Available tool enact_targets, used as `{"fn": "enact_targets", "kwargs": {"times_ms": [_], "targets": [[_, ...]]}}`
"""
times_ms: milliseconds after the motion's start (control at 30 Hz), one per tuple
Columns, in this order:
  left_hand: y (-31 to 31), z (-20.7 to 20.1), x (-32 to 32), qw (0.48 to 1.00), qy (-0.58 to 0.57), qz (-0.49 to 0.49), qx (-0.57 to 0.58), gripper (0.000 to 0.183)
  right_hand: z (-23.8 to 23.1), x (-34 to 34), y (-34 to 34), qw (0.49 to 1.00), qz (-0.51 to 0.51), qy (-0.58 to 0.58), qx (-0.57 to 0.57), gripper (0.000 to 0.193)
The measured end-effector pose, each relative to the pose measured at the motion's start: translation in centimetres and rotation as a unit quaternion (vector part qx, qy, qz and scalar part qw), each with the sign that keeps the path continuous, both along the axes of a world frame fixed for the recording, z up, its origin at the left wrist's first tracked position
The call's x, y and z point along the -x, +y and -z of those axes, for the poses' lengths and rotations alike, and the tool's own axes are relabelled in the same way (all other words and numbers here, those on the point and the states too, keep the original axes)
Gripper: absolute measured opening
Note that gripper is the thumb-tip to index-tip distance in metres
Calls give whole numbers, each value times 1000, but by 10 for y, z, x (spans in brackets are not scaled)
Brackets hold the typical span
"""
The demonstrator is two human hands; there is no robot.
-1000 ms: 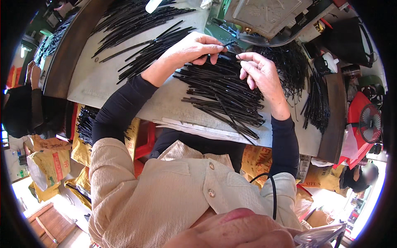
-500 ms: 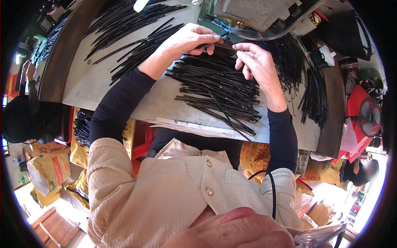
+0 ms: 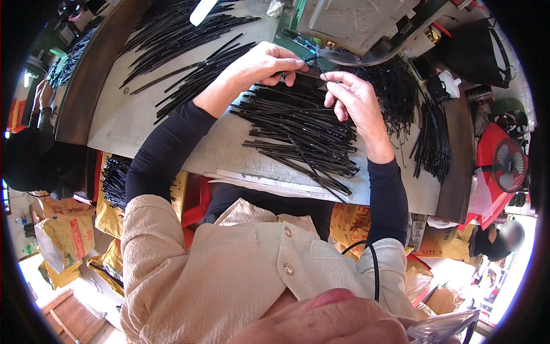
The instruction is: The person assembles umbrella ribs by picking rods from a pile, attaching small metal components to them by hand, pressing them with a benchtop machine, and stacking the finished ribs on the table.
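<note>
My left hand [image 3: 272,64] is closed, thumb and finger pinching a small dark piece at the front of the green and grey machine [image 3: 349,26]. Just to its right, my right hand [image 3: 356,103] pinches a thin dark strand between thumb and forefinger, its other fingers curled loosely. What the strand is, and whether it joins the piece in my left hand, I cannot make out. Below both hands lies a pile of long, thin black strips [image 3: 303,123] on the pale metal tabletop [image 3: 229,152].
More black strips [image 3: 183,40] are spread at the far left. Tangled dark strands [image 3: 392,86] and another bundle of strips [image 3: 432,137] lie at the right. A small fan [image 3: 510,165] stands beyond the table's right edge. Another person's hands [image 3: 43,94] show at far left.
The whole view has shifted slightly. Both hands stay by the machine in nearly the same pose, with my right hand's fingers turned a little.
</note>
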State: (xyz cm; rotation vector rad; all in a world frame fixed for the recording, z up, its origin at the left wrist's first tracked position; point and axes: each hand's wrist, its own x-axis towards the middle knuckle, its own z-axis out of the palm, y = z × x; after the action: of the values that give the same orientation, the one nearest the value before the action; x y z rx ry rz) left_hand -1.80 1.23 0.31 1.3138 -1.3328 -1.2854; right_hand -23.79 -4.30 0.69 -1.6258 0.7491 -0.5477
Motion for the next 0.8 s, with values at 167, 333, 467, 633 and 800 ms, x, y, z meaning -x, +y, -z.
{"fn": "enact_targets", "kwargs": {"times_ms": [167,333,467,633,800], "targets": [[0,-1,0,1000,-4,-9,-5,27,-3,-2,0,1000,-2,-1,-22,25],[-3,-6,-2,999,-22,-4,-37,28,-5,-1,-1,998,2,-28,-59,26],[-1,-1,-2,999,-30,-4,-15,28,-4,-3,-1,997,17,-41,-67,28],[3,-2,5,1000,14,-22,-8,25,4,1,-4,979,94,-145,-105,26],[14,-5,17,998,-15,50,31,28,22,7,-20,935,116,-278,-187,20]]}}
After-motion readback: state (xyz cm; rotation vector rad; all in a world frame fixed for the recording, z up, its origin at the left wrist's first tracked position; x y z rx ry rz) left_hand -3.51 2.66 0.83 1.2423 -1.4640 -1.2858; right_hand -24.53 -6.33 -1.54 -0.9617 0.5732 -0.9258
